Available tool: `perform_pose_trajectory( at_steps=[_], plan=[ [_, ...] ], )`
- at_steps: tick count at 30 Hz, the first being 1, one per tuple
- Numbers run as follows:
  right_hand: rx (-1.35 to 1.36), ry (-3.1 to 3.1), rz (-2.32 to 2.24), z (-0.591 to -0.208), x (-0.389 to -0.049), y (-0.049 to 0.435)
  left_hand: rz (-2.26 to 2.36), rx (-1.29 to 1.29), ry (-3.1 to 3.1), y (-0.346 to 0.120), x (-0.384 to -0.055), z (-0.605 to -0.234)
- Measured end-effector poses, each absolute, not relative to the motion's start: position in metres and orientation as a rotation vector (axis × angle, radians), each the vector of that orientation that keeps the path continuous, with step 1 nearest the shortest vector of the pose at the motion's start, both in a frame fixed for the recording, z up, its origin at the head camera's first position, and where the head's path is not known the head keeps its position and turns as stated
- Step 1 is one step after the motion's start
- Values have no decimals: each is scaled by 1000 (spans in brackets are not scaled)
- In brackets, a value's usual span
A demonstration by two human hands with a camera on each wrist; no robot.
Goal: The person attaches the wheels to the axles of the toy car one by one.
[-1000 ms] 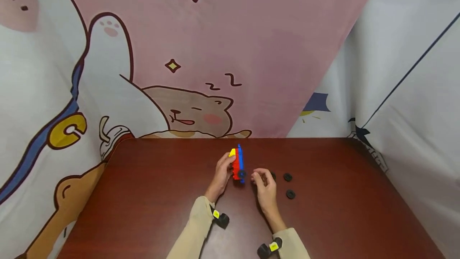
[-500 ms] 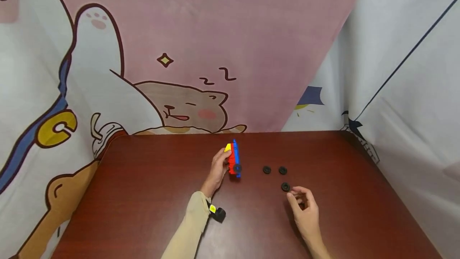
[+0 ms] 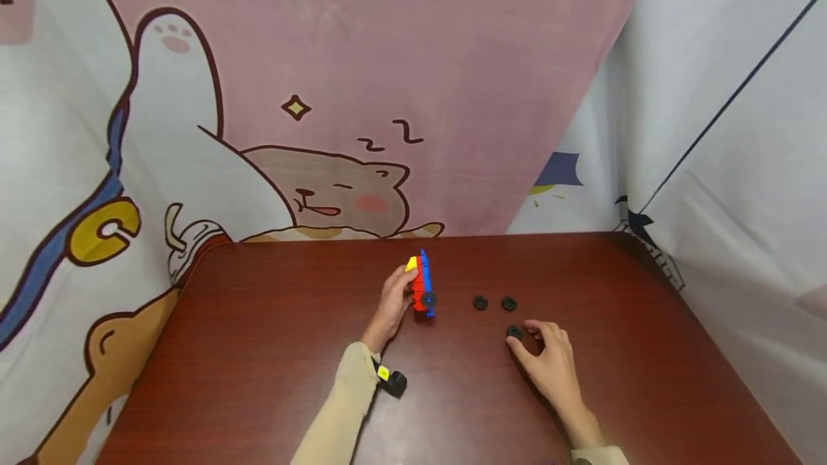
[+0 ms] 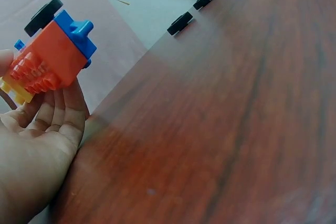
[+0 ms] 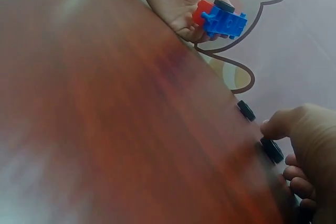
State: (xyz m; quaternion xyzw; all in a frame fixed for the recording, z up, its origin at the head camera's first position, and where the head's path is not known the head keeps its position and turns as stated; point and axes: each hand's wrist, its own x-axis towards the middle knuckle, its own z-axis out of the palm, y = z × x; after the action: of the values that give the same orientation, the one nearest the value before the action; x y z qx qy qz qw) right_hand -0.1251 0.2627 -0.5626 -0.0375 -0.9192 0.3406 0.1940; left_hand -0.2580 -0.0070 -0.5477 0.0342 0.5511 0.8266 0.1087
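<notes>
My left hand (image 3: 390,303) grips a toy car (image 3: 422,285) built of red, blue and yellow blocks. It is held up on its side above the table, with a black wheel (image 4: 44,16) on its blue base in the left wrist view. Over to the right, my right hand (image 3: 549,364) is at the nearest loose black wheel (image 3: 513,332). The thumb lies at that wheel's near edge while the forefinger is apart from it. In the right wrist view this wheel (image 5: 272,150) shows between thumb and curved fingers. Whether the thumb touches it, I cannot tell.
Two more black wheels, a left one (image 3: 480,303) and a right one (image 3: 509,303), lie flat on the brown table (image 3: 291,321) behind the right hand. A printed cloth (image 3: 478,92) hangs along the table's back edge.
My right hand has moved from beside the toy car rightward to the nearest loose wheel, its thumb and forefinger now spread wider. The left hand keeps holding the car; the view shifted slightly.
</notes>
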Motion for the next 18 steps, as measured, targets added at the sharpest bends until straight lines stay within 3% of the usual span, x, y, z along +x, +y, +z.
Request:
perform_pose_trajectory(
  at_steps=[18],
  plan=[
    [-148,-2417,1109,-563,-135,256,2417,118,1645,-6,-260,-547]
  ],
)
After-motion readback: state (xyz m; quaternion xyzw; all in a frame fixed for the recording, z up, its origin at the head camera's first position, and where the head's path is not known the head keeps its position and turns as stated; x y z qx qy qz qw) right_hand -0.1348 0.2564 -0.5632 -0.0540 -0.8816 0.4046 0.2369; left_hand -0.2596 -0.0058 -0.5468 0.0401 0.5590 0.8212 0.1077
